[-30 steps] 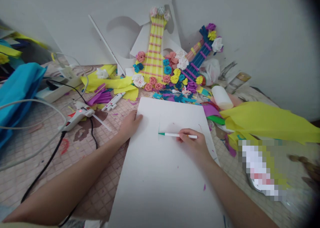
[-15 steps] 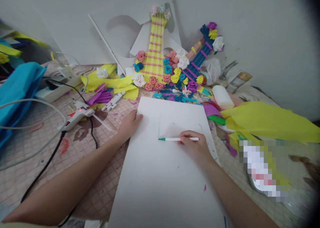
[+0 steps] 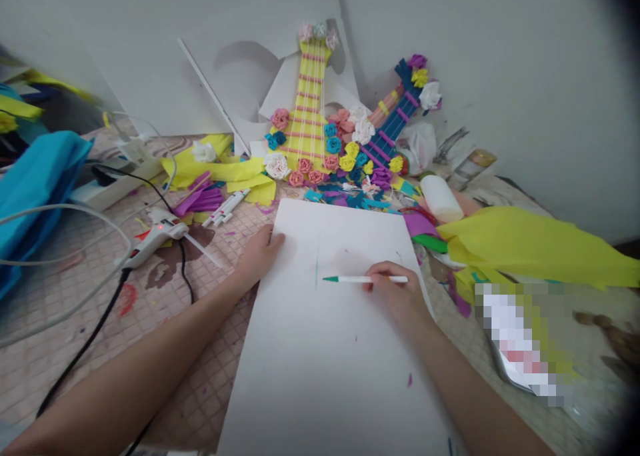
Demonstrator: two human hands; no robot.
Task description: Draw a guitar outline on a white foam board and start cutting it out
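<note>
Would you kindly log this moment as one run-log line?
left hand: at left edge of white sheet | right hand: holding green-tipped pen | mark: faint green line left of tip

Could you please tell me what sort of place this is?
Probably a craft workspace: a glue gun lies at left, a flower-trimmed yellow guitar-like piece stands behind, and the right hand holds a green-tipped pen.

Two hands (image 3: 260, 253) (image 3: 400, 293), one green-tipped pen (image 3: 347, 279), one glue gun (image 3: 154, 239)
</note>
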